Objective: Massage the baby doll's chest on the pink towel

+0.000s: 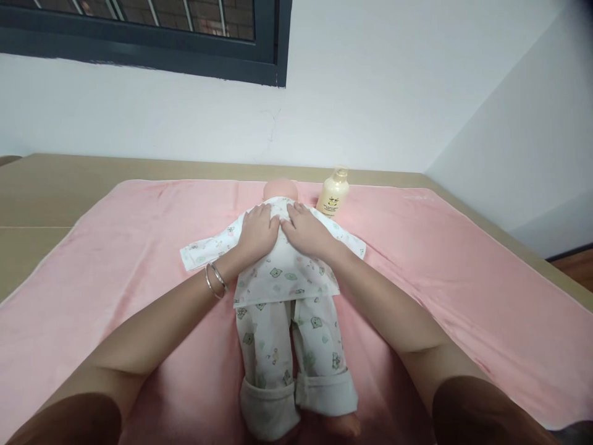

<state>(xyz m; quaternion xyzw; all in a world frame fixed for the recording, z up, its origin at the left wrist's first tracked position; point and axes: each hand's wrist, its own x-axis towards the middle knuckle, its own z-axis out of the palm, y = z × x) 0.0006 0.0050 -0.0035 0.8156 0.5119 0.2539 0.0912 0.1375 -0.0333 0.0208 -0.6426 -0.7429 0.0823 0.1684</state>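
A baby doll [280, 188] lies on a pink mat with its head toward the wall; its face does not show. It wears a white patterned top [291, 278] and matching trousers [271, 346] with rolled cuffs. My left hand [257, 232] rests flat on the left side of the doll's upper back, fingers pointing toward its shoulder. On the right side my right hand [306, 230] lies flat in the same way. Both thumbs nearly meet at the middle. Neither hand grips anything. Two silver bangles [215, 280] circle my left wrist.
Just right of the doll's head stands a cream pump bottle [333, 193]. The pink mat [152, 266] covers much of a tan table [69, 188] set against a white wall [361, 93]. A dark window frame [185, 59] is at the upper left.
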